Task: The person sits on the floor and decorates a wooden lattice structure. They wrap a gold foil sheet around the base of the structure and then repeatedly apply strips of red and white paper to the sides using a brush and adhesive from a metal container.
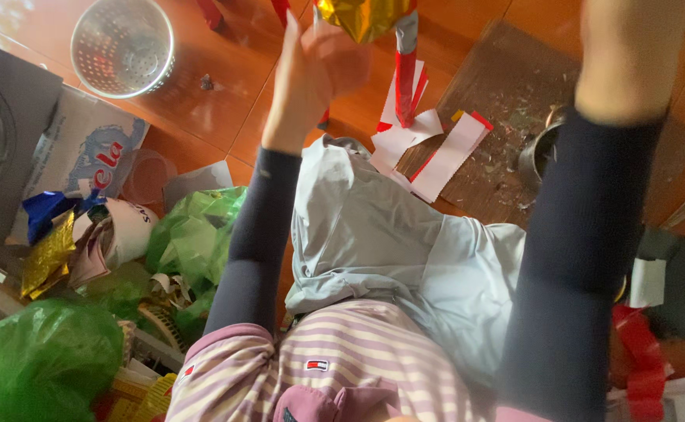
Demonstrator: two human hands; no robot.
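Gold foil [364,16], crinkly and probably light and easily torn, sits pinched in the half-closed left hand [311,74]; right hand [631,47] is blurred, its grip unclear.

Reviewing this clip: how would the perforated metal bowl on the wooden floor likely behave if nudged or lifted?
The perforated metal bowl looks thin-walled and full of holes, so it is probably light for its size. It seems rigid, not floppy. Its rounded shape and smooth metal on the polished wooden floor suggest it would slide or rock easily when pushed.
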